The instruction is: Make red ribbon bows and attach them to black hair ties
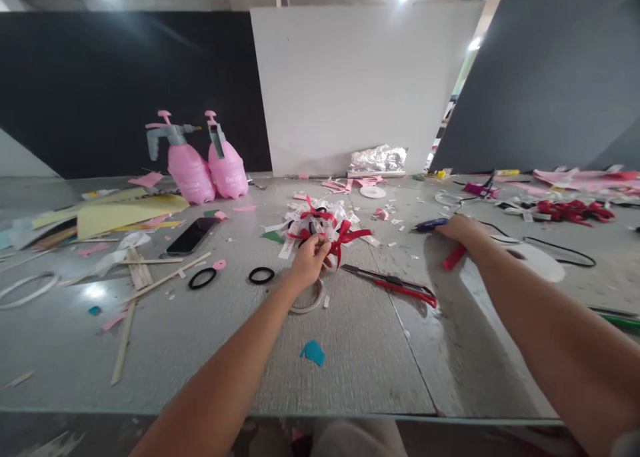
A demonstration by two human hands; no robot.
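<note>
My left hand is closed in a pinch at the middle of the table, on a red ribbon bow. Behind the fingers lies a pile of white labels and scraps with more red ribbon and black bands in it. Over to the right, my right hand is wrapped round a blue glue gun, its pointed tip facing left. A red piece shows beneath that hand; what it is I cannot tell. A red utility knife lies between the hands, and a tape roll sits under my left wrist.
Two pink spray bottles stand at the back left, near a phone. Black rings, wooden sticks and paper scraps lie about. A black cord crosses a white reel; red-black bows sit far right.
</note>
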